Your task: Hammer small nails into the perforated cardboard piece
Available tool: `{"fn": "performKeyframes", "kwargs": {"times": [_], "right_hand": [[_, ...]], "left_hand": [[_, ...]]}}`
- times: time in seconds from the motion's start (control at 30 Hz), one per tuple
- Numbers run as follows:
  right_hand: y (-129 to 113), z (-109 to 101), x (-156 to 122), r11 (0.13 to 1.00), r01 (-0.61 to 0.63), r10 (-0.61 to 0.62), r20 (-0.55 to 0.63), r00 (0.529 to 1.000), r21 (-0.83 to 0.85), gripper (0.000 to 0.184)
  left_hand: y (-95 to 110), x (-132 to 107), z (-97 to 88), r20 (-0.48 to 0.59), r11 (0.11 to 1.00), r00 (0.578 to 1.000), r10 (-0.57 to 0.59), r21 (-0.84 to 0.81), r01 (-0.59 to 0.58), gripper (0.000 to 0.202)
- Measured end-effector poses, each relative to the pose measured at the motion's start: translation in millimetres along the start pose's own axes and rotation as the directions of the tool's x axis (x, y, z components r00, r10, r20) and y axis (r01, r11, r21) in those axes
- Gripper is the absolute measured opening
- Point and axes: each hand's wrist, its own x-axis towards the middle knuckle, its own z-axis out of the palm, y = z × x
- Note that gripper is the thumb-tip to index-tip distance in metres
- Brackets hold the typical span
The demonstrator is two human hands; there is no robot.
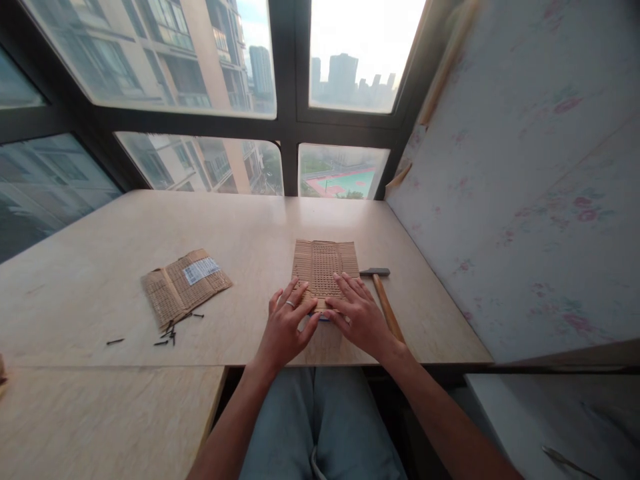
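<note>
A brown cardboard piece (325,263) full of small holes lies flat near the table's front edge. My left hand (287,323) rests on its near left corner, fingers spread, a ring on one finger. My right hand (357,313) lies flat on its near right part, fingers stretched forward. Between the two thumbs a small blue thing (323,317) peeks out; I cannot make out what it is. A hammer (385,297) with a wooden handle lies just right of my right hand, head pointing away.
A second cardboard piece (186,285) with a white label lies to the left, with several dark nails (167,333) scattered by its near edge. The wooden table (100,267) runs to large windows behind. A floral-papered wall (525,187) stands at the right.
</note>
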Motion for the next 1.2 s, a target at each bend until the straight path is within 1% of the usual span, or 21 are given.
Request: {"fn": "performKeyframes", "kwargs": {"times": [0.13,0.27,0.33,0.4,0.5,0.57,0.67,0.73,0.8,0.87,0.9,0.97,1.0,1.03,1.07,1.1,1.13,1.2], "right_hand": [[-3.2,-4.8,1.1,0.999,0.007,-0.007,0.021,1.000,-0.032,0.023],[-4.8,-5.6,-4.1,0.999,0.004,-0.002,0.031,1.000,-0.054,0.025],[-4.1,-5.4,-7.1,0.999,0.006,-0.005,0.020,1.000,-0.049,0.027],[-2.4,-5.7,-10.0,0.999,0.005,-0.006,-0.021,1.000,-0.032,0.032],[-1.3,-8.1,-17.2,0.999,-0.016,0.020,-0.135,0.991,0.034,0.037],[-4.3,-10.1,-27.1,0.993,-0.035,0.059,-0.213,0.975,0.115,0.037],[-18.0,-8.8,-53.2,0.964,-0.076,0.152,-0.294,0.944,0.253,0.034],[-33.2,-2.0,-77.2,0.931,-0.120,0.247,-0.352,0.903,0.345,0.030],[-52.6,10.9,-103.5,0.892,-0.155,0.326,-0.367,0.871,0.425,0.025],[-75.2,29.4,-128.8,0.851,-0.180,0.382,-0.348,0.856,0.493,0.024],[-87.1,39.8,-140.0,0.830,-0.194,0.401,-0.318,0.859,0.523,0.023],[-109.8,60.1,-157.6,0.789,-0.200,0.405,-0.247,0.880,0.581,0.022],[-119.5,68.8,-163.5,0.762,-0.194,0.385,-0.191,0.903,0.619,0.021],[-127.5,76.0,-167.4,0.730,-0.190,0.336,-0.102,0.936,0.656,0.020],[-133.4,81.4,-169.4,0.701,-0.205,0.290,-0.010,0.957,0.683,0.019],[-137.2,85.0,-169.8,0.671,-0.236,0.259,0.076,0.963,0.703,0.019],[-139.1,87.1,-169.1,0.638,-0.276,0.244,0.152,0.958,0.718,0.019],[-138.3,88.3,-165.6,0.568,-0.365,0.261,0.260,0.930,0.738,0.021]], "left_hand": [[-1.1,-2.3,-0.3,0.015,1.000,1.000,0.021,0.013,-0.021,0.027],[-1.3,-12.4,-4.0,-0.021,1.000,1.000,0.021,0.019,-0.021,0.036],[-4.3,-23.2,-8.8,-0.060,1.000,0.998,0.006,0.021,-0.005,0.040],[-10.7,-38.6,-16.1,-0.100,0.999,0.994,-0.031,0.031,0.034,0.040],[-27.4,-68.8,-31.8,-0.174,0.986,0.974,-0.148,0.045,0.158,0.037],[-41.8,-91.5,-45.4,-0.225,0.962,0.941,-0.255,0.039,0.270,0.034],[-65.3,-126.0,-68.3,-0.276,0.897,0.872,-0.404,0.066,0.436,0.032],[-80.7,-146.9,-83.0,-0.309,0.828,0.814,-0.491,0.124,0.547,0.032],[-95.4,-164.4,-95.5,-0.350,0.743,0.752,-0.559,0.190,0.642,0.032],[-109.9,-176.3,-104.7,-0.393,0.671,0.703,-0.593,0.242,0.701,0.034],[-117.2,-179.8,-108.0,-0.410,0.644,0.686,-0.602,0.259,0.720,0.035],[-132.1,-181.7,-112.6,-0.427,0.603,0.659,-0.619,0.279,0.748,0.036],[-139.4,-180.4,-114.1,-0.422,0.587,0.650,-0.632,0.288,0.757,0.036],[-146.5,-178.0,-115.3,-0.405,0.573,0.646,-0.647,0.300,0.762,0.036],[-153.0,-174.8,-116.3,-0.380,0.562,0.646,-0.662,0.318,0.763,0.037],[-158.6,-171.4,-117.2,-0.351,0.558,0.650,-0.674,0.336,0.759,0.038],[-163.1,-168.0,-117.8,-0.318,0.559,0.659,-0.682,0.354,0.750,0.037],[-168.5,-162.6,-118.4,-0.238,0.584,0.687,-0.687,0.382,0.716,0.035]]}}
